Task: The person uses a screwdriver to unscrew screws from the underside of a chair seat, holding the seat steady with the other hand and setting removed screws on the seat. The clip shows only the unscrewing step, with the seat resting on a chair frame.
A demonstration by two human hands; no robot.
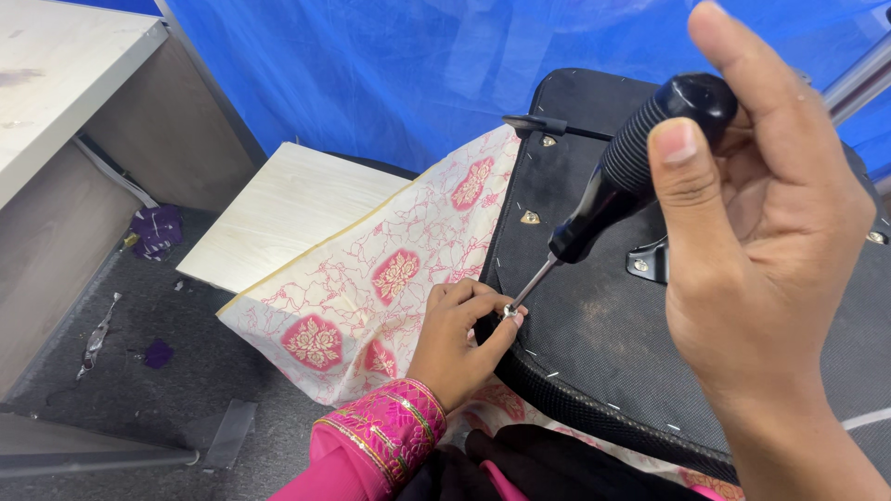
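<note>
Blue tarp (390, 65) backs a pale wooden desk (56, 74) over grey floor (158, 390).

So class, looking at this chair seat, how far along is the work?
Done: staples already run along the edge of the black seat base. In hand: the right hand holds a screwdriver on a screw that the left hand steadies. Left: the patterned fabric still hangs loose off the side.
</note>
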